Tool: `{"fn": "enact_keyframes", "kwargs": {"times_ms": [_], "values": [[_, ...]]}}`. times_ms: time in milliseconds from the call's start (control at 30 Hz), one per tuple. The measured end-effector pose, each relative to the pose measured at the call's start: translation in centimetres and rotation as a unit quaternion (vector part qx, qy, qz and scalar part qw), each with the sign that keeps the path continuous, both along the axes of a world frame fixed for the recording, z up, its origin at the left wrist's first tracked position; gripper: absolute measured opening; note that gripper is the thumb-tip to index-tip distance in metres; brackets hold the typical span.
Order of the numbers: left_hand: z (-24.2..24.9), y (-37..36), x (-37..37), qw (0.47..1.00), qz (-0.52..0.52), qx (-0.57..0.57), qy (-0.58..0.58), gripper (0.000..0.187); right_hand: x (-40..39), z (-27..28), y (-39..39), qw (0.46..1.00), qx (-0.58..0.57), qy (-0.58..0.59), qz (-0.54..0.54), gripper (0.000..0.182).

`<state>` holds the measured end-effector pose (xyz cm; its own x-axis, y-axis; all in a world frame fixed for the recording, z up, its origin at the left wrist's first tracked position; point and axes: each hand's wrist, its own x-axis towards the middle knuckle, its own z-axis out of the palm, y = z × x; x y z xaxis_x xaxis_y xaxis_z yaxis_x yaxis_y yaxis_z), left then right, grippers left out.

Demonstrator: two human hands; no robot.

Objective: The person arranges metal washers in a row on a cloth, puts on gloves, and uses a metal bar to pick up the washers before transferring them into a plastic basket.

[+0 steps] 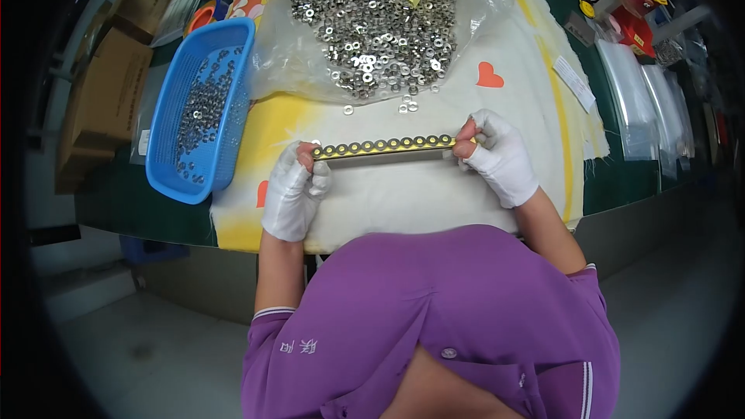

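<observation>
A long narrow bar (388, 157) spans the space between my two hands, a little above the cloth. Along its yellow top edge runs a row of small dark-rimmed metal rings (393, 143). My left hand (295, 190), in a white glove with bare fingertips, pinches the bar's left end. At the other end, my right hand (500, 157), gloved the same way, grips the bar between thumb and fingers. Beyond the bar, a big heap of small metal rings (372, 31) lies on a clear plastic bag (272, 70). A few loose rings (348, 110) rest on the cloth nearby.
To the left stands a blue plastic basket (159, 147) with small metal parts inside. A yellow-and-white cloth (497, 109) covers the table's middle. Cardboard boxes (105, 93) are at far left. Clear plastic bags (628, 101) and a red box (632, 31) lie on the right.
</observation>
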<state>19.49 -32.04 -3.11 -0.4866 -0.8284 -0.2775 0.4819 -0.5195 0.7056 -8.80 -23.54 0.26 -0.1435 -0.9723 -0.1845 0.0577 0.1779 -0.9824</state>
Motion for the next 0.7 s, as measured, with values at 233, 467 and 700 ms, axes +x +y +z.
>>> {"fn": "enact_keyframes", "kwargs": {"times_ms": [233, 467, 700], "values": [[0.07, -0.06, -0.04, 1.000, -0.004, -0.005, 0.002, 0.026, -0.07, 0.01, 0.02, 1.000, 0.013, 0.003, -0.001, 0.015], [-0.06, -0.09, 0.09, 1.000, 0.000, -0.005, -0.006, 0.026, -0.22, -0.26, 0.01, 0.999, 0.026, -0.018, 0.010, 0.016], [0.37, -0.07, -0.01, 1.000, 0.006, -0.002, -0.018, 0.029, -0.05, 0.11, -0.07, 0.999, 0.042, -0.029, 0.012, 0.015]]}}
